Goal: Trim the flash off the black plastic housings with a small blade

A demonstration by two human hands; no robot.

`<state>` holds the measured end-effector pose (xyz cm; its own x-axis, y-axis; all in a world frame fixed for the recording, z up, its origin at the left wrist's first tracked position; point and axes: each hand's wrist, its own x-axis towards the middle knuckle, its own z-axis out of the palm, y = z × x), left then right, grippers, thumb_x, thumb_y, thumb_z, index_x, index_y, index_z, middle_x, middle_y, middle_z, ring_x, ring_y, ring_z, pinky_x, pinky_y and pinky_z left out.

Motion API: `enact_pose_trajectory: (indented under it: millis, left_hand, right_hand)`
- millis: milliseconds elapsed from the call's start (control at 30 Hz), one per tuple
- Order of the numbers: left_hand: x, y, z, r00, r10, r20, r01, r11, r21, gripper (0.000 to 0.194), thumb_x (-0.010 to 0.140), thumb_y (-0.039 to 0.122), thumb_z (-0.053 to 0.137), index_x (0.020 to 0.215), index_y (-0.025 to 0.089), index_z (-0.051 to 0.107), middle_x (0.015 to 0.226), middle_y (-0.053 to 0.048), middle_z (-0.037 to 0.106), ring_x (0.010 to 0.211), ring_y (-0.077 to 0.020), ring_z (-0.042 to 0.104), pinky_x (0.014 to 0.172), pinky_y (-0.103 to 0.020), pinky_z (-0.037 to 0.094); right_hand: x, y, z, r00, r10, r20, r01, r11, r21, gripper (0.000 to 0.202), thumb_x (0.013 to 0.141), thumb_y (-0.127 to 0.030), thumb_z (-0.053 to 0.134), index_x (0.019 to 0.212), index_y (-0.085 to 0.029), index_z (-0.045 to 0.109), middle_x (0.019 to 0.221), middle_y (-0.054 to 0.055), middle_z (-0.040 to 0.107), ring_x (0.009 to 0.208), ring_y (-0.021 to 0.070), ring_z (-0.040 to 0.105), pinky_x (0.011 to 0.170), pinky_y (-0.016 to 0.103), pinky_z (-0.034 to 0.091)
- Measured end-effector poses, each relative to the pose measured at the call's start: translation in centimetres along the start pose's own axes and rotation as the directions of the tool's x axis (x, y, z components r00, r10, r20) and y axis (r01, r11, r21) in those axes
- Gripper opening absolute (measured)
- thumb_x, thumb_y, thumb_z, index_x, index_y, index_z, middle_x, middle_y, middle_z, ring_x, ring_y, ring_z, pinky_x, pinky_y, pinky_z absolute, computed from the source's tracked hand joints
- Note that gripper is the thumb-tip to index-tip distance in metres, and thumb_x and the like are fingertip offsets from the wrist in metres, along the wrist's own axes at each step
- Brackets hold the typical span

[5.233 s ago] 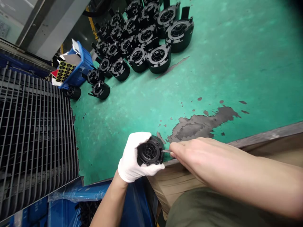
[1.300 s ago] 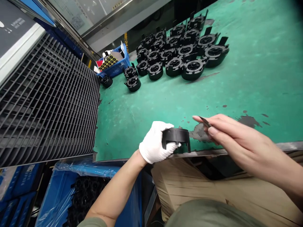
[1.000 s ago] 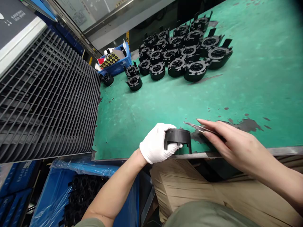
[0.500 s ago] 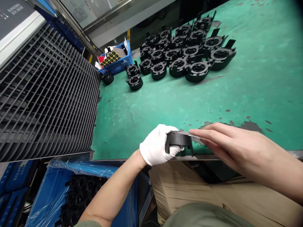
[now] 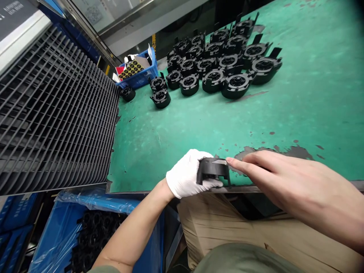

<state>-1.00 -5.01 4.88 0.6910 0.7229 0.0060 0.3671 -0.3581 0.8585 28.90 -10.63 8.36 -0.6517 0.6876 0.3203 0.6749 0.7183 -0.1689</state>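
White-gloved, my left hand [image 5: 186,174] is closed round a black plastic ring part [image 5: 212,169] with prongs pointing down, near the table's front edge. My right hand [image 5: 273,176] is bare and comes in from the right, its fingers pressed together on a thin blade [image 5: 219,162]. The blade's pointed tip lies against the upper side of the ring part. The rest of the blade is hidden by the fingers.
Several black round parts [image 5: 215,79] stand at the back of the green table [image 5: 298,110]. A blue bin [image 5: 139,79] is at the back left, beside a grey slatted rack [image 5: 57,113]. Below, a blue crate [image 5: 57,231] holds more black parts.
The blade now shows its pointed end lower on the ring part's side. My right hand has shifted slightly left, and the ring part has tilted a little.
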Motion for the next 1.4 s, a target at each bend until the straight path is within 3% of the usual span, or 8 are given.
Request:
enact_pose_trajectory:
  millis: [100, 200, 333, 600, 1000, 1200, 1333, 1400]
  left_hand:
    - [0.2, 0.3, -0.2, 0.998, 0.010, 0.066, -0.005, 0.997, -0.075, 0.043, 0.093, 0.054, 0.100, 0.093, 0.020, 0.073, 0.075, 0.002, 0.065, 0.065, -0.0147, 0.050, 0.065, -0.033, 0.048]
    - [0.2, 0.5, -0.3, 0.996, 0.030, 0.088, -0.026, 0.999, -0.047, 0.023, 0.098, 0.034, 0.090, 0.094, 0.020, 0.073, 0.077, 0.001, 0.068, 0.066, -0.0156, 0.054, 0.066, -0.034, 0.048]
    - [0.1, 0.5, -0.3, 0.994, 0.051, 0.095, -0.049, 0.998, -0.025, 0.021, 0.094, 0.023, 0.085, 0.088, 0.022, 0.065, 0.075, 0.002, 0.064, 0.066, -0.0153, 0.050, 0.066, -0.034, 0.044]
    - [0.1, 0.7, -0.3, 0.996, 0.039, 0.080, -0.034, 0.997, -0.068, 0.026, 0.088, 0.017, 0.084, 0.085, 0.021, 0.058, 0.073, 0.004, 0.058, 0.066, -0.0121, 0.042, 0.064, -0.031, 0.036]
    - [-0.1, 0.4, -0.2, 0.994, 0.062, 0.089, -0.057, 0.997, -0.052, 0.027, 0.083, 0.006, 0.081, 0.087, 0.020, 0.058, 0.076, 0.005, 0.061, 0.066, -0.0108, 0.048, 0.067, -0.030, 0.038]
    - [0.0, 0.7, -0.2, 0.994, 0.019, 0.109, -0.010, 0.997, -0.081, 0.019, 0.086, 0.012, 0.082, 0.089, 0.019, 0.064, 0.079, 0.002, 0.066, 0.069, -0.0126, 0.055, 0.067, -0.029, 0.038]
    - [0.0, 0.6, -0.2, 0.993, 0.033, 0.111, -0.026, 0.998, -0.062, 0.018, 0.089, 0.016, 0.082, 0.088, 0.018, 0.064, 0.076, 0.003, 0.063, 0.065, -0.0106, 0.049, 0.066, -0.029, 0.036]
    - [0.1, 0.6, -0.2, 0.993, 0.048, 0.105, -0.043, 0.998, -0.048, 0.020, 0.088, 0.016, 0.083, 0.086, 0.018, 0.063, 0.075, 0.004, 0.062, 0.064, -0.0100, 0.046, 0.066, -0.029, 0.036]
  right_hand:
    - [0.0, -0.4, -0.1, 0.999, -0.053, -0.008, 0.052, 0.992, -0.116, 0.062, 0.105, -0.003, 0.042, 0.163, -0.016, 0.060, 0.116, 0.012, 0.078, 0.081, 0.0231, 0.077, 0.061, 0.034, 0.060]
    - [0.5, -0.3, -0.3, 0.999, -0.048, -0.020, 0.044, 0.990, -0.133, 0.058, 0.107, -0.005, 0.043, 0.161, -0.018, 0.058, 0.112, 0.010, 0.076, 0.075, 0.0216, 0.074, 0.057, 0.034, 0.057]
    - [1.0, 0.2, -0.5, 0.998, -0.051, -0.030, 0.046, 0.990, -0.135, 0.053, 0.110, -0.006, 0.044, 0.158, -0.023, 0.058, 0.107, 0.006, 0.074, 0.071, 0.0201, 0.073, 0.055, 0.033, 0.053]
    - [0.7, 0.8, -0.3, 0.994, -0.107, -0.023, 0.102, 0.983, -0.154, 0.058, 0.109, -0.003, 0.039, 0.161, -0.020, 0.057, 0.111, 0.008, 0.077, 0.077, 0.0208, 0.075, 0.058, 0.034, 0.054]
    - [0.8, 1.4, -0.6, 0.985, -0.172, -0.027, 0.166, 0.973, -0.162, 0.055, 0.108, -0.004, 0.041, 0.156, -0.018, 0.062, 0.114, 0.011, 0.080, 0.079, 0.0219, 0.075, 0.061, 0.037, 0.055]
    - [0.3, 1.7, -0.2, 0.980, -0.189, -0.058, 0.182, 0.977, -0.115, 0.058, 0.113, -0.006, 0.038, 0.163, -0.018, 0.064, 0.113, 0.011, 0.081, 0.082, 0.0206, 0.074, 0.065, 0.035, 0.055]
    - [-0.1, 2.2, -0.1, 0.984, -0.171, -0.051, 0.170, 0.985, -0.025, 0.065, 0.114, -0.007, 0.042, 0.173, -0.027, 0.062, 0.116, 0.009, 0.083, 0.087, 0.0202, 0.073, 0.070, 0.034, 0.055]
    - [-0.1, 2.3, -0.2, 0.982, -0.177, -0.060, 0.176, 0.984, -0.021, 0.065, 0.114, -0.005, 0.043, 0.172, -0.024, 0.063, 0.115, 0.009, 0.081, 0.088, 0.0202, 0.072, 0.071, 0.033, 0.055]
